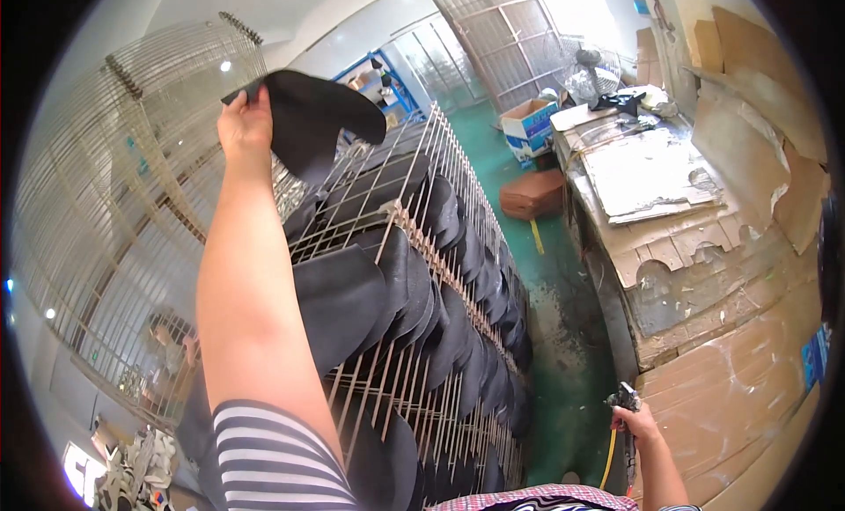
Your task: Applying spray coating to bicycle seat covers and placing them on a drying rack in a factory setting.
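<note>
Raised at the upper left, my left hand [245, 124] pinches the edge of a curved black leather-like piece [317, 115] between thumb and fingers. The piece hangs above the top of a wire drying rack [409, 219], whose tiers carry many similar dark pieces [339, 304]. Down at the lower right, my right hand [641, 423] is closed around a small metal spray gun [624, 397]. A yellow hose [608, 458] runs down from below that hand. The gun is away from the piece, beside the cardboard-covered bench.
A bench [731, 361] covered with stained cardboard lines the right side, with a pale board [647, 176] on it. Beyond stand a blue-and-white carton [530, 128], a brown stack [531, 194] and a fan [590, 75]. More wire racks [114, 203] fill the left.
</note>
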Motion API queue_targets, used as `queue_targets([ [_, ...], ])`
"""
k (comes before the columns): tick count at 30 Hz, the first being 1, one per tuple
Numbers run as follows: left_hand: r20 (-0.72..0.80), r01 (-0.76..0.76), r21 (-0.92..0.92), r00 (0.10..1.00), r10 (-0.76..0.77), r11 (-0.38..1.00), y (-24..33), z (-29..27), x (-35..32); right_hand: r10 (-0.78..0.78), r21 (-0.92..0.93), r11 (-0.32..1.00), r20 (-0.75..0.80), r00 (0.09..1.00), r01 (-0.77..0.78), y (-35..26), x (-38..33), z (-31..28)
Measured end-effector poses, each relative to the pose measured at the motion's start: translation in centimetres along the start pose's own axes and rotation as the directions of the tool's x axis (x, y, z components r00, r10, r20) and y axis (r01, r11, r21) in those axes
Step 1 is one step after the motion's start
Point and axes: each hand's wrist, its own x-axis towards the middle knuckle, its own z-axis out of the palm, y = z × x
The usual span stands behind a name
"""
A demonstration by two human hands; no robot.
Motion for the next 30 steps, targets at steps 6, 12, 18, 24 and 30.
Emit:
queue_targets([
  [6,-0.599,0.703,0.354,0.677,-0.428,0.617,-3.2,-16.4,-2.1,0.025,0.001,1.0,0.036,0.999,-0.025,1.0,4.2,0.3],
  [12,-0.689,0.613,0.567,0.719,-0.09,0.55,-0.2,-8.9,-4.3,-0.015,-0.043,0.999,0.117,0.993,0.02,0.3,2.4,4.4],
  [18,-0.27,0.212,0.783,0.963,0.013,0.585,4.8,4.0,-4.7,-0.033,-0.118,0.991,0.209,0.977,0.058,0.0,-2.5,8.0],
  [24,-0.181,0.718,0.516,0.625,-0.759,0.468,7.1,18.1,-14.1,-0.234,-0.109,0.956,0.268,0.934,0.271,1.5,-13.9,6.6],
  [30,0.14,0.207,0.328,0.955,-0.263,0.922,-5.2,21.1,-29.8,-0.424,0.035,0.905,-0.011,0.906,0.424,8.0,-33.0,4.8],
])
